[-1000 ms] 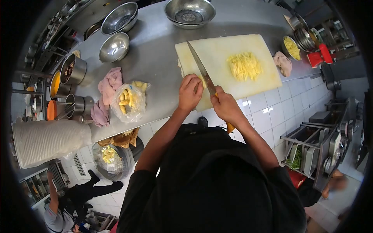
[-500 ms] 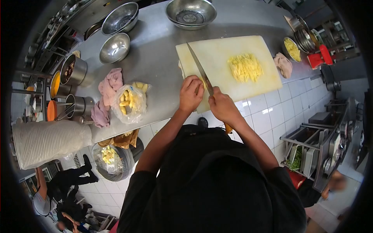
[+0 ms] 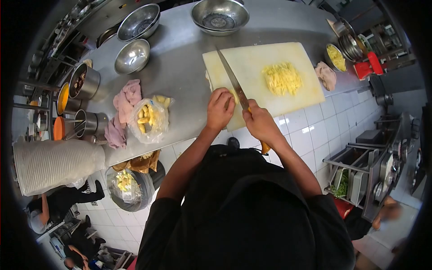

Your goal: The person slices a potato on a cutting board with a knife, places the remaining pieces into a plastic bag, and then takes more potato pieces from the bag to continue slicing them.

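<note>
My right hand [image 3: 262, 123] is closed around the orange handle of a long kitchen knife [image 3: 234, 80]. The blade points away from me across the near left part of a white cutting board [image 3: 252, 56]. Just left of the blade, my left hand [image 3: 219, 109] has its fingers curled down on the board's left edge. A small pale yellow piece [image 3: 233, 91] shows at those fingertips, mostly hidden. Farther right on the board lies a heap of thin yellow shreds [image 3: 282, 78]. Left of the board, a clear plastic bag [image 3: 150, 120] holds peeled yellow pieces.
Metal bowls [image 3: 220, 17] stand at the back. Pink cloths [image 3: 128, 96], pots [image 3: 84, 81] and a stack of pale containers [image 3: 58, 159] line the left. A bowl of yellow strips [image 3: 335, 57] sits far right. Below the table edge is a bin [image 3: 130, 198]; other people work lower left.
The knife and my right hand have shifted very slightly beside my left fingers. The heap of shreds looks unchanged. At lower left, a person in dark clothes has moved.
</note>
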Demonstrator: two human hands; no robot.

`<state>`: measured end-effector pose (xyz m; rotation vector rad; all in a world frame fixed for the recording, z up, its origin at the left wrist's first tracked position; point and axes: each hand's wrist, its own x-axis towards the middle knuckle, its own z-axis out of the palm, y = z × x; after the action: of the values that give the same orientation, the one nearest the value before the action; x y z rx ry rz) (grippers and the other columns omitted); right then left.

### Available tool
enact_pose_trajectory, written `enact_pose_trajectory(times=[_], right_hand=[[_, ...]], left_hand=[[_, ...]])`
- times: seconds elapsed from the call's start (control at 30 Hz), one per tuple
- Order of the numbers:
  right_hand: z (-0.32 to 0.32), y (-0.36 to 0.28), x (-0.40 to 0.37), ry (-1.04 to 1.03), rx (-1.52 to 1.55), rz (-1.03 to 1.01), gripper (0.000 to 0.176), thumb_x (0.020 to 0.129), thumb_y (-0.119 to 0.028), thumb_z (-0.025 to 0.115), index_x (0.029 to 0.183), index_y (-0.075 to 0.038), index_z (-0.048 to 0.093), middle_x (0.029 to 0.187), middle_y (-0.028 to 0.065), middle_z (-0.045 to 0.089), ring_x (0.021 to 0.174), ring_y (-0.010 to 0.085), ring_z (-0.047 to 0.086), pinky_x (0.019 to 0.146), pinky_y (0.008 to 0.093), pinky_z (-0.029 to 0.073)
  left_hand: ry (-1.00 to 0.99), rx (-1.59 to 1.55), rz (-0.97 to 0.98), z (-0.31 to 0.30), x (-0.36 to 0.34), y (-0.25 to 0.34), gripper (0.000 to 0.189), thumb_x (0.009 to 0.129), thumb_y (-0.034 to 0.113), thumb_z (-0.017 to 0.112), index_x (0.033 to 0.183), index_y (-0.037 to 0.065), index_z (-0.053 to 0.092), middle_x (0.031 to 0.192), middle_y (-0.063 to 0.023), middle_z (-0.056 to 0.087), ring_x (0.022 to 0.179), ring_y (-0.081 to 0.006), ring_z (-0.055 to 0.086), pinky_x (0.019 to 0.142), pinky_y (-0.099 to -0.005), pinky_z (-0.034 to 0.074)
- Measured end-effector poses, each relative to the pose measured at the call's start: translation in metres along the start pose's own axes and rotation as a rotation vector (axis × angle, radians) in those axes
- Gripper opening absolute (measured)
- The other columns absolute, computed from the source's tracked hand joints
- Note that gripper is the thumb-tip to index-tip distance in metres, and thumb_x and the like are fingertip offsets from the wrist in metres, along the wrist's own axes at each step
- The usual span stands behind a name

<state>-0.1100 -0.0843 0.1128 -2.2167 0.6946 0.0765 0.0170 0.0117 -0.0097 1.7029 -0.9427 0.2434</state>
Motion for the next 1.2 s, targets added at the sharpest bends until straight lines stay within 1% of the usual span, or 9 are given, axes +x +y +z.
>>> enact_pose_trajectory(times=[0.2, 0.47, 0.6, 0.7, 0.8, 0.9, 1.0, 1.1, 1.2], right_hand=[[0.0, -0.003, -0.003, 0.002, -0.004, -0.001, 0.027, 0.101, -0.016, 0.052, 0.114, 0.007, 0.05, 0.086, 0.0377, 0.066, 0.09, 0.0556, 0.065, 0.085, 0.061, 0.05], [0.003, -0.002, -0.002, -0.019, -0.03, 0.002, 0.027, 0.101, -0.016, 0.05, 0.113, 0.008, 0.049, 0.085, 0.0382, 0.066, 0.089, 0.0567, 0.065, 0.084, 0.0617, 0.05], [0.017, 0.01, 0.013, 0.003, -0.051, -0.052, 0.025, 0.1, -0.015, 0.05, 0.112, 0.007, 0.049, 0.086, 0.0386, 0.066, 0.088, 0.0571, 0.065, 0.085, 0.0617, 0.05], [0.023, 0.012, 0.025, -0.007, -0.04, -0.024, 0.025, 0.1, -0.015, 0.05, 0.112, 0.006, 0.05, 0.086, 0.0386, 0.066, 0.089, 0.0568, 0.065, 0.085, 0.0616, 0.05], [0.012, 0.008, 0.023, -0.038, -0.032, 0.004, 0.026, 0.1, -0.016, 0.051, 0.114, 0.007, 0.05, 0.087, 0.0381, 0.066, 0.089, 0.0562, 0.065, 0.085, 0.0616, 0.05], [0.003, 0.001, 0.014, 0.027, -0.017, -0.008, 0.029, 0.1, -0.016, 0.051, 0.117, 0.007, 0.05, 0.086, 0.0373, 0.066, 0.088, 0.0558, 0.065, 0.084, 0.0614, 0.05], [0.0, 0.002, 0.004, 0.015, -0.025, 0.008, 0.031, 0.101, -0.018, 0.053, 0.122, 0.006, 0.05, 0.084, 0.0343, 0.067, 0.084, 0.0521, 0.067, 0.076, 0.0563, 0.051], [0.005, 0.01, 0.0, 0.019, -0.025, -0.034, 0.032, 0.102, -0.018, 0.053, 0.122, 0.005, 0.05, 0.085, 0.0342, 0.067, 0.084, 0.0522, 0.067, 0.076, 0.0564, 0.051], [0.004, 0.007, -0.002, 0.006, -0.019, -0.01, 0.032, 0.102, -0.018, 0.053, 0.122, 0.005, 0.05, 0.085, 0.0344, 0.067, 0.084, 0.0527, 0.067, 0.076, 0.0569, 0.051]], left_hand=[[0.007, -0.007, -0.001, 0.001, 0.0, -0.001, 0.009, 0.086, 0.0, 0.072, 0.094, 0.001, 0.067, 0.105, -0.0111, 0.065, 0.091, -0.0291, 0.067, 0.078, -0.0366, 0.057], [-0.002, 0.001, -0.015, -0.001, 0.0, 0.002, 0.007, 0.087, 0.001, 0.072, 0.093, 0.001, 0.068, 0.104, -0.0108, 0.066, 0.091, -0.0296, 0.067, 0.079, -0.0371, 0.057], [0.008, -0.007, -0.01, 0.0, 0.0, 0.001, 0.007, 0.087, 0.001, 0.072, 0.093, 0.001, 0.068, 0.104, -0.011, 0.066, 0.092, -0.0297, 0.067, 0.078, -0.0377, 0.056], [0.009, -0.025, -0.026, 0.002, -0.001, -0.001, 0.007, 0.087, 0.001, 0.072, 0.094, 0.002, 0.068, 0.104, -0.0111, 0.066, 0.092, -0.0296, 0.067, 0.079, -0.038, 0.056], [0.009, -0.01, 0.007, 0.001, 0.0, -0.002, 0.008, 0.088, 0.001, 0.072, 0.094, 0.002, 0.068, 0.104, -0.0111, 0.066, 0.091, -0.0295, 0.067, 0.078, -0.0376, 0.056], [-0.003, -0.041, -0.008, -0.001, 0.0, 0.0, 0.009, 0.087, 0.001, 0.072, 0.095, 0.002, 0.068, 0.105, -0.0109, 0.065, 0.09, -0.0293, 0.067, 0.078, -0.037, 0.056], [0.008, -0.031, -0.036, 0.0, 0.0, 0.003, 0.008, 0.086, 0.003, 0.071, 0.091, 0.003, 0.066, 0.102, -0.0106, 0.064, 0.095, -0.0317, 0.065, 0.084, -0.0411, 0.054], [0.016, -0.053, -0.031, 0.002, 0.0, 0.001, 0.008, 0.085, 0.002, 0.071, 0.092, 0.003, 0.066, 0.102, -0.0104, 0.064, 0.094, -0.0318, 0.065, 0.084, -0.0413, 0.054], [0.02, -0.069, -0.041, 0.001, 0.0, 0.004, 0.009, 0.085, 0.002, 0.071, 0.092, 0.003, 0.066, 0.102, -0.0105, 0.064, 0.095, -0.0317, 0.065, 0.084, -0.0412, 0.054]])
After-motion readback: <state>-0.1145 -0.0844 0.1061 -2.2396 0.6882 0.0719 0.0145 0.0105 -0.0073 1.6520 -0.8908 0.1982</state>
